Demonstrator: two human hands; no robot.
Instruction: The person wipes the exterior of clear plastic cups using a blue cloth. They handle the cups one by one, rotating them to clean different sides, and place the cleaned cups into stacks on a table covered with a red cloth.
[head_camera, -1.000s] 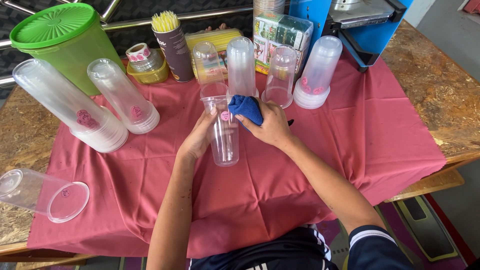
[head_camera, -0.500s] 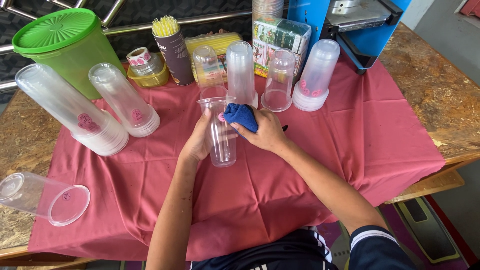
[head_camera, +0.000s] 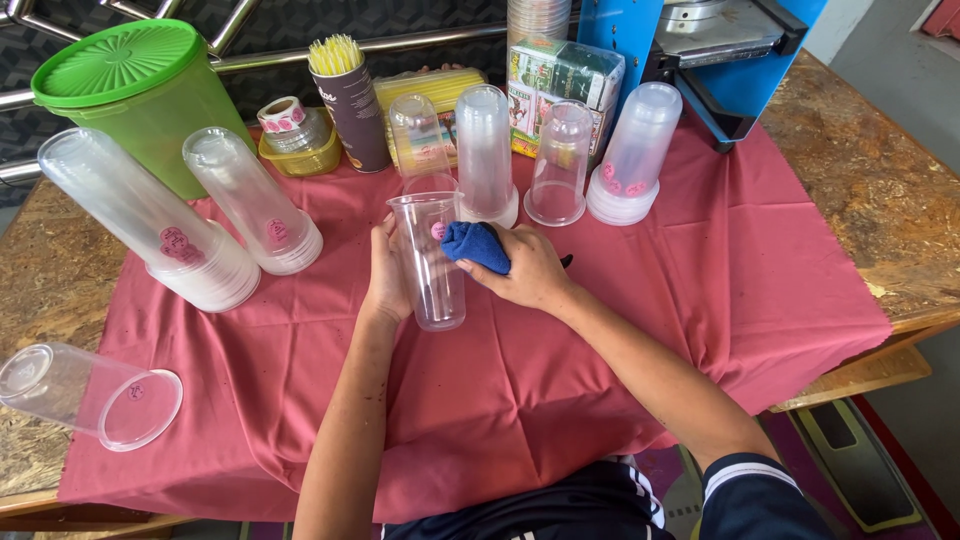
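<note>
My left hand grips a tall clear plastic cup that stands upright on the red tablecloth. My right hand holds a bunched dark blue cloth and presses it against the cup's right side, near a small pink sticker. Both forearms reach in from the bottom of the view.
Stacks of upturned clear cups stand around the back. A single upturned cup, a green lidded tub, a cup of yellow straws, a tape roll and a blue machine sit behind. One cup lies at the left edge.
My right hand with the blue cloth has slid from the cup's rim down its right side. The cup stays upright in my left hand.
</note>
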